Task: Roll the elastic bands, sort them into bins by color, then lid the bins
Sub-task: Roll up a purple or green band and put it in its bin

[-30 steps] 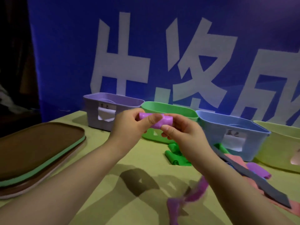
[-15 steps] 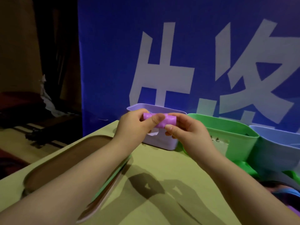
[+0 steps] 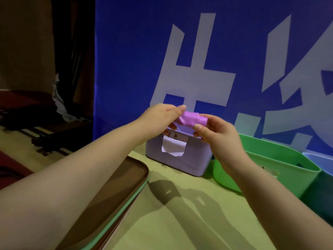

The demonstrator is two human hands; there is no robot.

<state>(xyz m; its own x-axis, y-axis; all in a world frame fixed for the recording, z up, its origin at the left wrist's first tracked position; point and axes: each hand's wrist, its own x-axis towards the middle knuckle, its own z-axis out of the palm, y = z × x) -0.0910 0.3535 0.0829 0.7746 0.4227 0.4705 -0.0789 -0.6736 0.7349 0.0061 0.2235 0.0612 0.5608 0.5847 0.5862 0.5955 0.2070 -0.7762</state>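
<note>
A rolled purple elastic band (image 3: pixel 191 120) is held between both hands directly above the lavender bin (image 3: pixel 191 159). My left hand (image 3: pixel 162 118) pinches its left end with thumb on top. My right hand (image 3: pixel 216 134) pinches its right end. The lavender bin stands at the table's back edge with a white paper label on its front. A green bin (image 3: pixel 281 159) sits just right of it, and the corner of a light blue bin (image 3: pixel 319 157) shows at the far right.
A stack of brown lids with a green-edged one (image 3: pixel 111 201) lies on the table at the left. A blue banner with white characters (image 3: pixel 198 69) stands behind the bins. Dark furniture and floor lie beyond the table's left edge.
Both hands carried the purple roll left and forward from in front of the green bin to above the lavender bin. The view swung left, so the loose bands left the frame.
</note>
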